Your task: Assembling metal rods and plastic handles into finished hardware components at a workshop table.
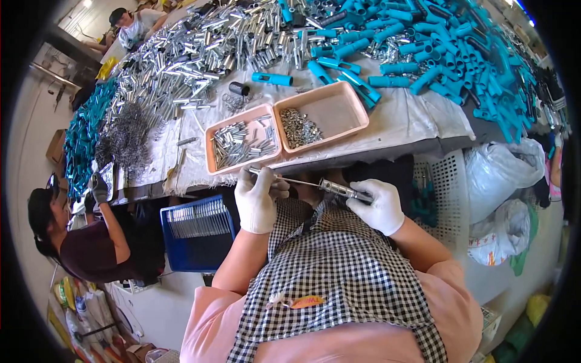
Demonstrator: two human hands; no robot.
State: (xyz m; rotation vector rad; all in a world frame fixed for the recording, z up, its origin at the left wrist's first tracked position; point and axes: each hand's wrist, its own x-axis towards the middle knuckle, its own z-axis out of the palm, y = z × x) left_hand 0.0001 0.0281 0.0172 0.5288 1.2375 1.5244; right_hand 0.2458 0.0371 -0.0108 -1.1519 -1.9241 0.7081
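Both hands wear white gloves and work close to my chest, just below the table edge. My right hand (380,206) grips a silver metal tube (342,190) with a thin rod (296,181) sticking out to the left. At the rod's left end, my left hand (256,199) pinches a small metal piece (257,172). Just above the hands sit two pink trays: the left tray (209,158) holds several short silver tubes, the right tray (354,124) a heap of small metal rings.
The cloth-covered table (417,115) carries heaps of silver tubes (200,54), teal plastic handles (436,54) and springs (124,136). A blue crate (196,233) of rods stands at my left. A person (85,242) in a dark shirt works at left; white bags (505,181) lie at right.
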